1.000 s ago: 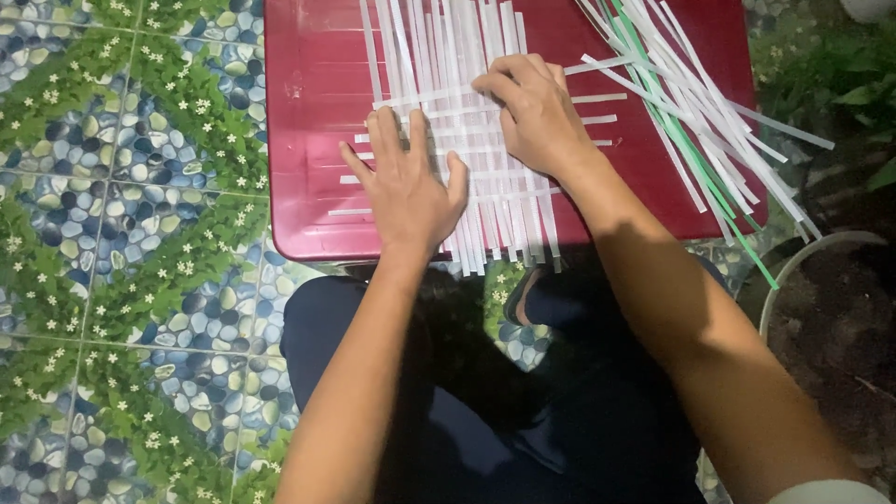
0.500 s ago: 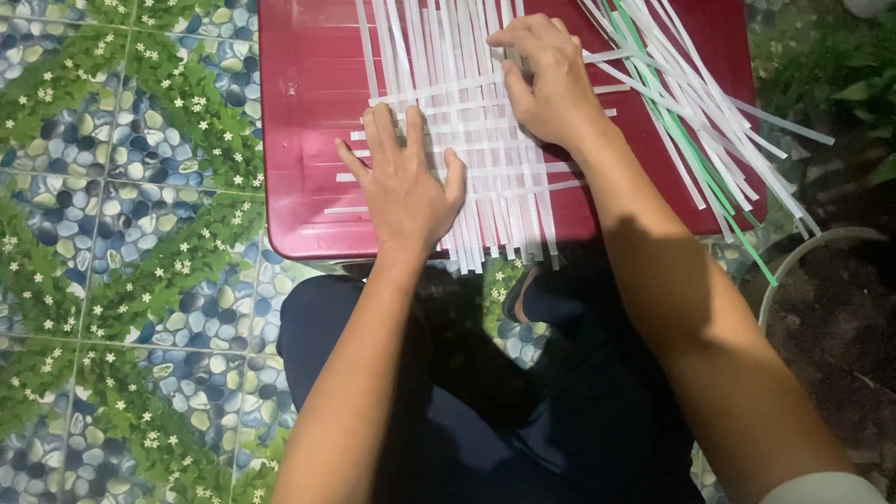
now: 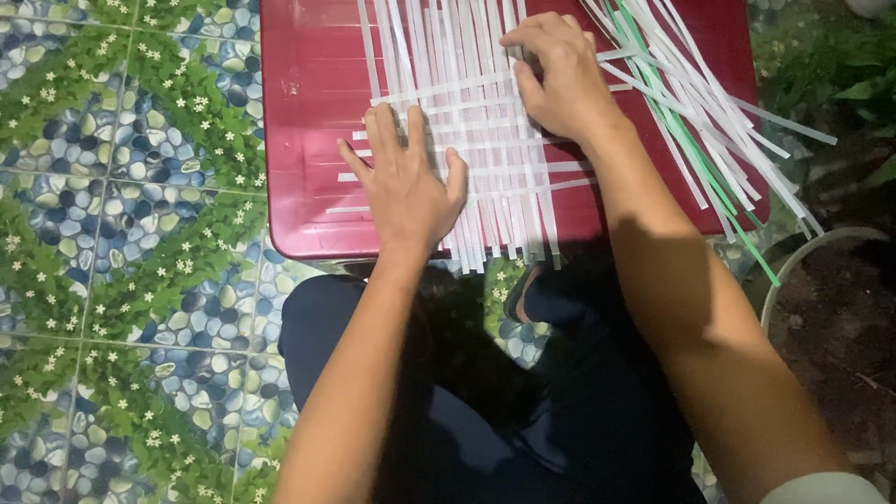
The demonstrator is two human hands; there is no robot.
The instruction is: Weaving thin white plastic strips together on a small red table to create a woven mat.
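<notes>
White strips: woven mat (image 3: pixel 467 140) of flat plastic strips lies on red tray lid (image 3: pixel 308 112), directly under both hands.
L hand: left hand (image 3: pixel 406 182) flat, fingers spread, palm pressing near edge of weave; grips nothing, just pins it.
R hand: right hand (image 3: pixel 560 75) further up mat, fingers curled down onto a crosswise strip; looks like a pinch/push w/ fingertips, thumb side hidden so can't tell exactly.
Doing it well: judging by this, keep L palm weight even so verticals don't fan out; slide cross strip snug to the row below R fingertips, keep it square, don't kink.
Look of mat: long verticals packed tight, approx parallel, ends overhang tray's near edge; a few horiz strips cross, stubs poking out left of L hand.
Spare stock: loose strip bundle (image 3: pixel 700 121), white w/ a green one, right of R wrist, angled off tray.
Underneath: pebble-pattern tiles (image 3: pixel 121 233).
</notes>
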